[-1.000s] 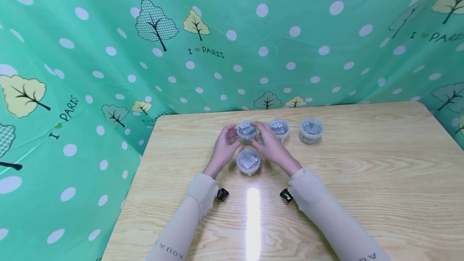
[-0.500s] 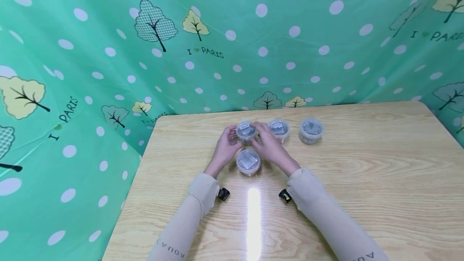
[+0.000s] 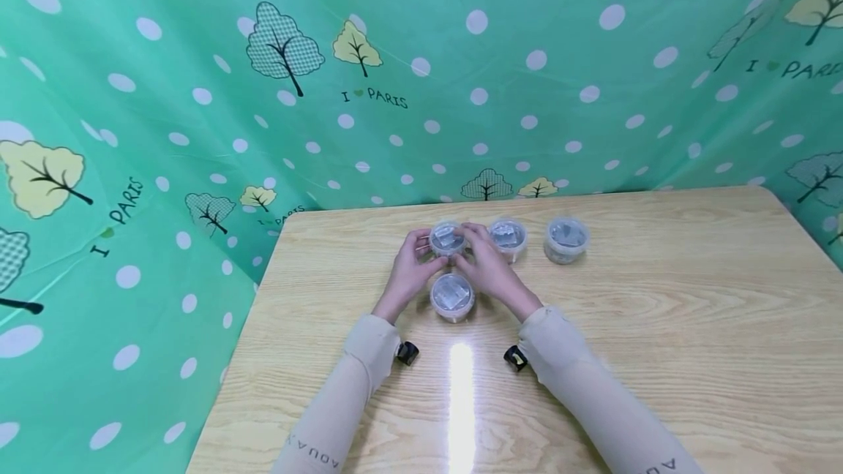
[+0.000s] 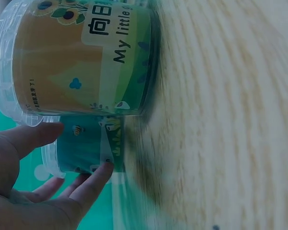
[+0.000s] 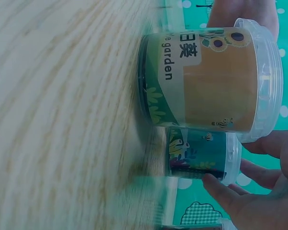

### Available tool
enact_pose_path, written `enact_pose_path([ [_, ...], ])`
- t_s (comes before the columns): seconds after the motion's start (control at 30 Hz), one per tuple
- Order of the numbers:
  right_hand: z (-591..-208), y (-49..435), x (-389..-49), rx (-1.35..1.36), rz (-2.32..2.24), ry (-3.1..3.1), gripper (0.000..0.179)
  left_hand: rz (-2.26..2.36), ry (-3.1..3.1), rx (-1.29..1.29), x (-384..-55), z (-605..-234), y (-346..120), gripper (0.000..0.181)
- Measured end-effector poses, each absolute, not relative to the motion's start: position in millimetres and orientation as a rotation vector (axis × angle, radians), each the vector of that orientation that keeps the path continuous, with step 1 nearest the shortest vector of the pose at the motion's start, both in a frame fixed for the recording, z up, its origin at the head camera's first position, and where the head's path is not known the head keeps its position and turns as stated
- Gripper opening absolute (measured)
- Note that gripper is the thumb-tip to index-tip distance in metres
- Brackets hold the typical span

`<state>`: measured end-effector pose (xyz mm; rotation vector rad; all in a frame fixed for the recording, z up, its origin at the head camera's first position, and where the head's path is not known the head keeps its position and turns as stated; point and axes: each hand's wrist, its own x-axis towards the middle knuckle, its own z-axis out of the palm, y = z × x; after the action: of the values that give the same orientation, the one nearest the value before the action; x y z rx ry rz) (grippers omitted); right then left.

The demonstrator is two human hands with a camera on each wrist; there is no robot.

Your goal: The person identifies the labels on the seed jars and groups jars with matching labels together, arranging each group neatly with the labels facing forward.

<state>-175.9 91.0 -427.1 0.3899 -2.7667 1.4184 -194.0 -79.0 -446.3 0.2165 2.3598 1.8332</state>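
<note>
Both hands are around a small round tub with a clear lid (image 3: 446, 237) at the back of the table. My left hand (image 3: 411, 265) holds its left side, the thumb at the near side. From the right, my right hand (image 3: 490, 265) grips it with fingers by the lid's rim. In the left wrist view this tub (image 4: 86, 148) has a teal label with a bee. Directly in front stands a second lidded tub (image 3: 452, 295), untouched. Its orange-brown label (image 5: 216, 81) carries sunflowers and "garden" in the right wrist view.
Two more lidded tubs stand to the right: one (image 3: 508, 236) close beside the right hand, another (image 3: 566, 236) farther along. Under everything is a wooden table (image 3: 658, 328) with a bright light reflection. A green dotted cloth (image 3: 421, 93) hangs behind and to the left.
Both thumbs have drawn slightly closer together at the near side of the held tub. The tubs stand where they were.
</note>
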Motion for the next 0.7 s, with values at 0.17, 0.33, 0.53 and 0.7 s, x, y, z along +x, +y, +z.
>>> enact_pose_path([
  [0.17,-426.0,89.2,-176.0,0.366,1.515,-2.738,0.045,1.828,2.385,0.211,-194.6,-448.3,-80.1,0.060],
  [0.33,-420.4,89.7,-174.5,0.356,1.585,-2.703,0.041,1.874,2.364,0.235,-193.5,-442.2,-81.1,0.061],
  [0.53,-415.0,92.4,-173.6,0.367,1.540,-2.668,0.041,1.886,2.375,0.208,-192.3,-436.0,-81.1,0.061],
  [0.7,-411.7,94.9,-171.9,0.391,1.597,-2.611,0.039,1.902,2.402,0.224,-188.7,-432.4,-81.8,0.058],
])
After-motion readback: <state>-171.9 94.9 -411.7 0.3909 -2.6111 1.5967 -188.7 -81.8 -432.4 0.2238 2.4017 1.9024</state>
